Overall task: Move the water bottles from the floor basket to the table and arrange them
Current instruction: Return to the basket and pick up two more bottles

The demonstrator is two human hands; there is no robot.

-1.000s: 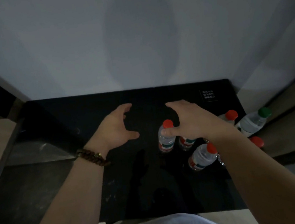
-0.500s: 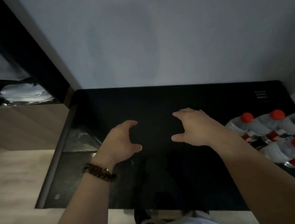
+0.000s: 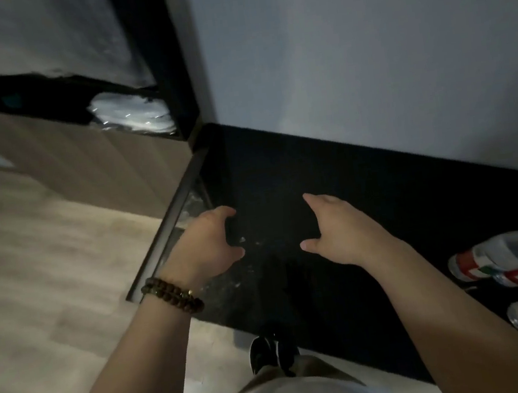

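Several clear water bottles (image 3: pixel 513 258) with red caps and red-green labels stand bunched on the black table (image 3: pixel 363 183) at the far right edge of the view, blurred. My left hand (image 3: pixel 206 246), with a bead bracelet on the wrist, hovers over the table's left end, fingers curled apart and holding nothing. My right hand (image 3: pixel 340 230) hovers over the middle of the table, also empty with fingers spread, well to the left of the bottles. The floor basket is out of sight.
A light wall (image 3: pixel 364 52) backs the table. Left of the table lies a wood-look floor (image 3: pixel 48 271) and a dark shelf unit (image 3: pixel 169 60) holding a white wrapped bundle (image 3: pixel 133 117). A dark shoe (image 3: pixel 272 353) shows below the table's front edge.
The view has swung to the left, so the bottles slid from the centre to the far right edge. My right hand let go of a red-capped bottle; both hands now hover empty.
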